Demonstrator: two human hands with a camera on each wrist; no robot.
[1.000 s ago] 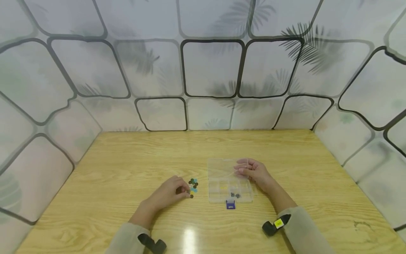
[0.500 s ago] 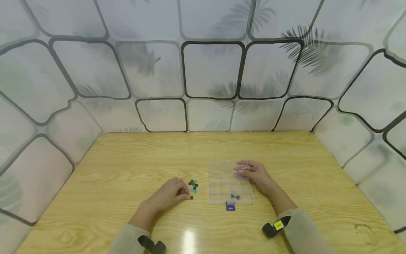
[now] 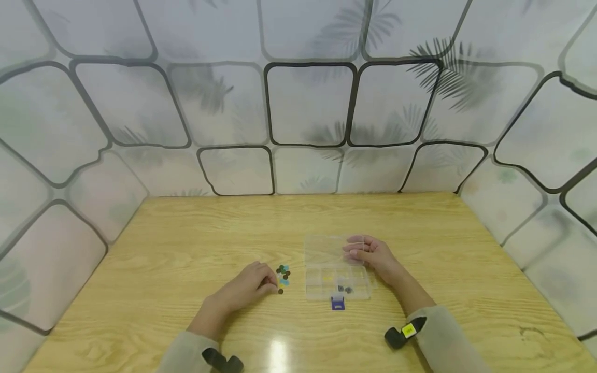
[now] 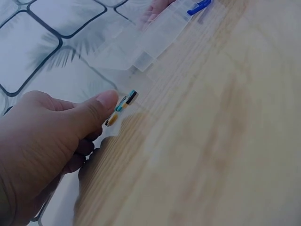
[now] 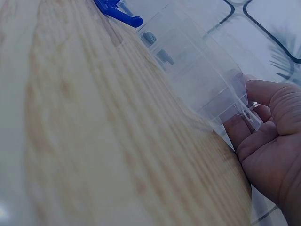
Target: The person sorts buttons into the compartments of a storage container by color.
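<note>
In the head view, an opened clear plastic compartment box (image 3: pixel 313 293) stands on the table, its lid (image 3: pixel 322 248) raised at the back. A blue latch (image 3: pixel 338 303) hangs from its front. My right hand (image 3: pixel 380 260) holds the lid's right edge, thumb in front and fingers behind. Two dark pieces (image 3: pixel 345 289) lie in a front compartment, and something yellow (image 3: pixel 328 277) shows further left. My left hand (image 3: pixel 249 285) has its thumb and fingertips right at a small heap of button-like discs (image 3: pixel 283 270), brown, green, light blue and yellow; I cannot tell whether it pinches one.
Wood-grain table (image 3: pixel 210 228) lies under everything. A patterned fabric wall (image 3: pixel 308 103) encloses the back and both sides. Dark wrist-worn devices (image 3: pixel 396 338) sit by the sleeves, and a light reflection shows near the front.
Both hands keep nearly the same place and pose. The whole head view has shifted slightly; the box and the discs stay as they were.
</note>
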